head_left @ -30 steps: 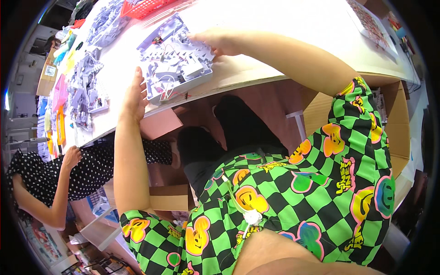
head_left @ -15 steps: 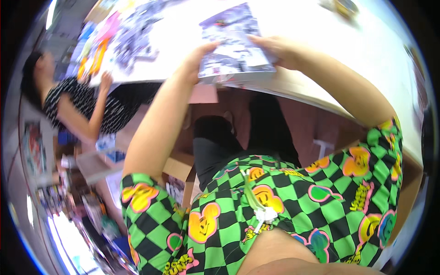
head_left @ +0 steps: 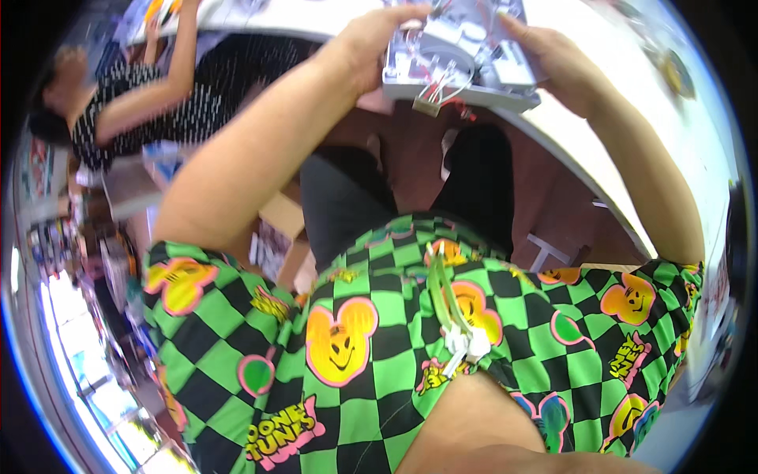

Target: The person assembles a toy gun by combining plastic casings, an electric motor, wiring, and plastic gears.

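Note:
Between my two hands is a grey plastic housing (head_left: 403,95) with its open inside facing up. White parts, thin wires and small fittings fill it. A white connector (head_left: 427,106) on wires hangs over its near edge, beside a short red lead (head_left: 464,112). My left hand (head_left: 369,49) grips the left side, its thumb along the top. On the right side my right hand (head_left: 559,63) holds on, thumb over the rim and the other fingers partly hidden. The far end of the housing is cut off by the picture's top edge.
A white worktable (head_left: 632,103) curves along the right and top. To its right lies a yellowish roll (head_left: 676,75). At the left a co-worker in a black patterned top (head_left: 150,110) reaches over the table. An open cardboard box (head_left: 284,217) stands below on the floor.
My hands and the housing have shifted up in view, toward the picture's top edge. The co-worker's arm has moved up too. The housing's wires and inner parts now show more sharply.

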`<state>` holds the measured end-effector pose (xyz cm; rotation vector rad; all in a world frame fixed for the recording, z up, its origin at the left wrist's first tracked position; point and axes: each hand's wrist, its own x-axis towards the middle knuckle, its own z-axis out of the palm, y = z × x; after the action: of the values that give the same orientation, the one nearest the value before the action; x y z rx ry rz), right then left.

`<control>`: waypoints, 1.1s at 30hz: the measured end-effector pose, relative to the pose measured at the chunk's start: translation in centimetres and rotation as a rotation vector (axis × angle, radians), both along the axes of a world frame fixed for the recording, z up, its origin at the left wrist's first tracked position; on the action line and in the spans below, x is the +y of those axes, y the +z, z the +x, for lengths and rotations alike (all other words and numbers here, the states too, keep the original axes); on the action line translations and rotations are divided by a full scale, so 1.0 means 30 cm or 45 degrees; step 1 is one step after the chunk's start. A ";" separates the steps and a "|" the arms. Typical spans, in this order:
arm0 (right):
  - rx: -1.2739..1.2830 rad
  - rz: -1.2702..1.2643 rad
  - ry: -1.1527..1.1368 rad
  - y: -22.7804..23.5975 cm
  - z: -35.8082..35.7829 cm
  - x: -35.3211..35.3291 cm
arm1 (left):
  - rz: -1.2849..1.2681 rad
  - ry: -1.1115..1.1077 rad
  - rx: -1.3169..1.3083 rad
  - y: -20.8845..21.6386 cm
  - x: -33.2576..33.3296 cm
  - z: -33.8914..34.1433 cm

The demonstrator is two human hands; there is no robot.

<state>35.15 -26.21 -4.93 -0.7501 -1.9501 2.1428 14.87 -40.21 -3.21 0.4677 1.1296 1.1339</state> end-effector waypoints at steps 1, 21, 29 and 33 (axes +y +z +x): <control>-0.045 -0.031 -0.031 -0.024 -0.029 -0.044 | 0.015 0.063 -0.023 -0.011 -0.068 -0.015; -0.059 -0.180 -0.016 -0.323 -0.480 -0.627 | -0.522 0.546 0.133 -0.068 -0.651 -0.273; -0.129 -0.166 -0.178 -0.581 -0.482 -0.799 | -0.600 0.449 0.376 -0.387 -0.732 -0.357; -0.145 -0.303 -0.154 -0.673 -0.547 -0.853 | -0.672 0.525 0.448 -0.430 -0.777 -0.392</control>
<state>18.75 -51.81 -25.12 -1.0231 -1.6673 2.3290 3.12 -63.51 -16.12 0.0136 1.8288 1.0642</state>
